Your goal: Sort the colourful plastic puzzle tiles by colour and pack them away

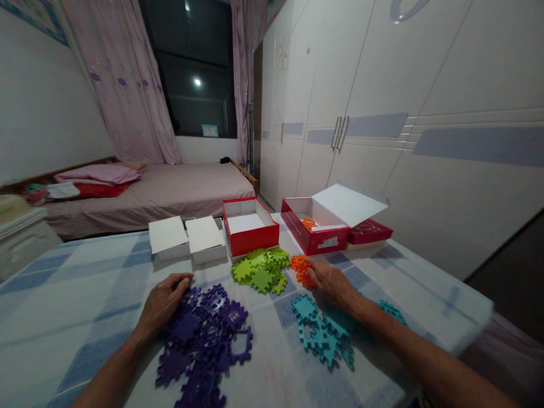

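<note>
My right hand (334,283) is closed on orange notched puzzle tiles (301,270), its fingers covering part of them at the table's middle. My left hand (165,300) rests on the cloth against the upper left edge of a pile of purple notched puzzle tiles (187,327); its fingers are curled in, and I see nothing in them. Lime green puzzle tiles (260,272) lie heaped between the two hands. Under and in front of my right forearm spread teal puzzle tiles (325,334), partly hidden by the arm.
Two white boxes (168,235) and an open red box (255,238) stand along the table's far side. Right of them, a dark red box (314,241) with its white lid raised holds orange tiles. Behind are a bed (191,184) and a wardrobe (382,85).
</note>
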`<state>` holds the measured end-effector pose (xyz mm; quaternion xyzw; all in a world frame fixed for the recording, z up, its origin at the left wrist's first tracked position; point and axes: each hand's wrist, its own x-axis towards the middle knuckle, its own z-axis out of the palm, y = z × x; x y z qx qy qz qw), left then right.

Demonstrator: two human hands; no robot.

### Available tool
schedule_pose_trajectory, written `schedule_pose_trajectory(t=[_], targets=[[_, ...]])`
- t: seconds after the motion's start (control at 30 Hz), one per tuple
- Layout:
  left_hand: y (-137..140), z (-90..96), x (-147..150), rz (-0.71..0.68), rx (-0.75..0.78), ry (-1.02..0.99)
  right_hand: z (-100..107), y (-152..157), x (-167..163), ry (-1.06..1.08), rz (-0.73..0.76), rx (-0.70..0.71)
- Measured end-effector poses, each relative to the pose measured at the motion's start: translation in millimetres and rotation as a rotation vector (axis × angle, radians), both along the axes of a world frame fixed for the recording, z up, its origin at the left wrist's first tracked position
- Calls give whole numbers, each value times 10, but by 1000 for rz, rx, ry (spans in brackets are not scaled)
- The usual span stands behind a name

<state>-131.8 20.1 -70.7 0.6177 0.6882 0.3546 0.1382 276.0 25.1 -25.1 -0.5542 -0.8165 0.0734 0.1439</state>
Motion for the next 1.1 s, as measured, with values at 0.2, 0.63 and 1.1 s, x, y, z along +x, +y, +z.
schedule_pose_trajectory(t=[0.2, 0.63, 1.1], targets=[[-10, 13, 13, 0, 9, -2, 58, 253, 105, 210, -110, -8], [9, -11, -9, -2, 7, 12, -178, 476, 43, 114, -333, -140], [11, -21, -7, -5, 12, 16, -146, 446, 46, 500, -214, -230]])
